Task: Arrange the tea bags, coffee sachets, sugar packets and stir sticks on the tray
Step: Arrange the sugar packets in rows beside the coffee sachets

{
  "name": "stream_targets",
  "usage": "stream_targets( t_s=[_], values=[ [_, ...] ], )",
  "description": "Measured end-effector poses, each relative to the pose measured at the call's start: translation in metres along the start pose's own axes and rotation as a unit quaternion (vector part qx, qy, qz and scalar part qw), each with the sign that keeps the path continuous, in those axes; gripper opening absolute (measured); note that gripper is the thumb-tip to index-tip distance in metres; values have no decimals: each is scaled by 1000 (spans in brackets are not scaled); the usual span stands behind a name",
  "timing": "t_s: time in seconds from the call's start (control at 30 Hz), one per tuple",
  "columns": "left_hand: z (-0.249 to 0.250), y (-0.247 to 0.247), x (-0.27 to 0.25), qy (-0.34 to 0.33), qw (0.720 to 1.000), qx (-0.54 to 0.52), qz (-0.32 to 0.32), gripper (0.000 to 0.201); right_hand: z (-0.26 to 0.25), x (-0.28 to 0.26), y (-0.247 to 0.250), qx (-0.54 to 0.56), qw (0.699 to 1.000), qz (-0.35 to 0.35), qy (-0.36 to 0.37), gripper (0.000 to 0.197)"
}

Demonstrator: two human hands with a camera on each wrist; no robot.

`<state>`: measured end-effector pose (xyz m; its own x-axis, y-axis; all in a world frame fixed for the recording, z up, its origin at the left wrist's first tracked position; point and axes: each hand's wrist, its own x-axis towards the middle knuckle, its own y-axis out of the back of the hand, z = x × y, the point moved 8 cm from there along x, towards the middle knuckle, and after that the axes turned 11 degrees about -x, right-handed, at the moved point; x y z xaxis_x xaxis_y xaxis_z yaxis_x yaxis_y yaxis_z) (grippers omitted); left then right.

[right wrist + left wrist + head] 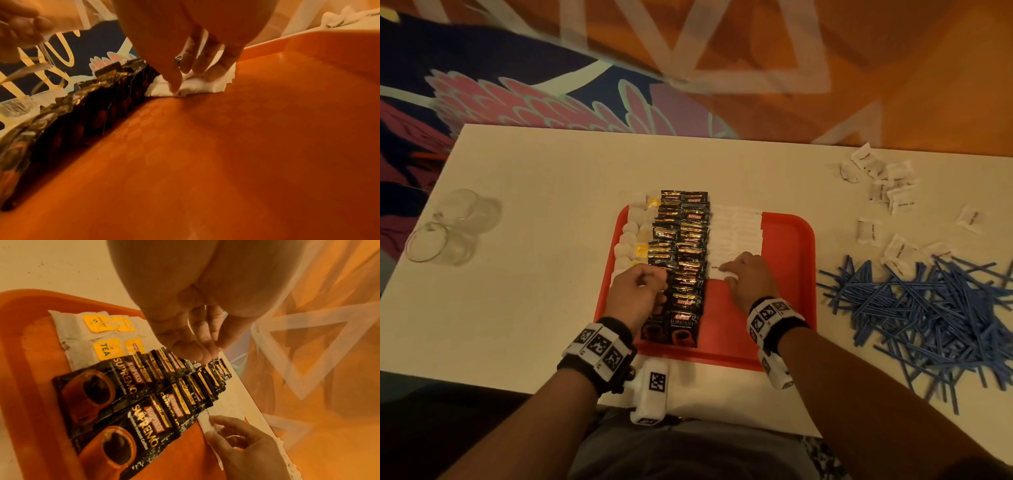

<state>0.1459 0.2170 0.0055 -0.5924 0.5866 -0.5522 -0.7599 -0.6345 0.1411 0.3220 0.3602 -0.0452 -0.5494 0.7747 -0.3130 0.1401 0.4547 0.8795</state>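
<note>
The white table (534, 274) carries a red tray (791, 274) at its middle. On the tray lie three bands, running from near edge to far: tea bags (635, 233) with yellow tags on the left, black coffee sachets (685, 260) in two overlapping columns in the middle, and a column of white sugar packets (736, 233) just right of them. The right part of the tray is bare. Right of the tray, on the table, lies a big heap of blue stir sticks (914, 308), too many to count, and about a dozen loose packets (887, 192). Two glasses (452, 229) lie at the far left. The right hand (748, 277) pinches the nearest sugar packet on the tray. The left hand (638, 287) hovers over the tea bags, fingers loosely curled, holding nothing.
</note>
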Motion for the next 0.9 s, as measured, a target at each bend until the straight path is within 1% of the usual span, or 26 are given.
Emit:
stream_targets(
  t_s=[0.13,0.33,0.53,0.67,0.9],
  values=[
    [-1,6,-1,-10,1000,4,4,11,2,3,-2,-11,1000,8,-15,30],
    [-3,14,-1,-12,1000,5,5,9,3,5,-1,-11,1000,17,-16,28],
    [-4,14,-5,-6,1000,-5,0,8,-7,7,-3,-27,999,22,19,29],
    [-4,18,-6,-7,1000,0,-4,10,-7,12,-6,-31,999,20,5,27],
    [-5,22,-7,-8,1000,9,-7,11,-6,14,-5,-29,999,30,8,27]
  ],
)
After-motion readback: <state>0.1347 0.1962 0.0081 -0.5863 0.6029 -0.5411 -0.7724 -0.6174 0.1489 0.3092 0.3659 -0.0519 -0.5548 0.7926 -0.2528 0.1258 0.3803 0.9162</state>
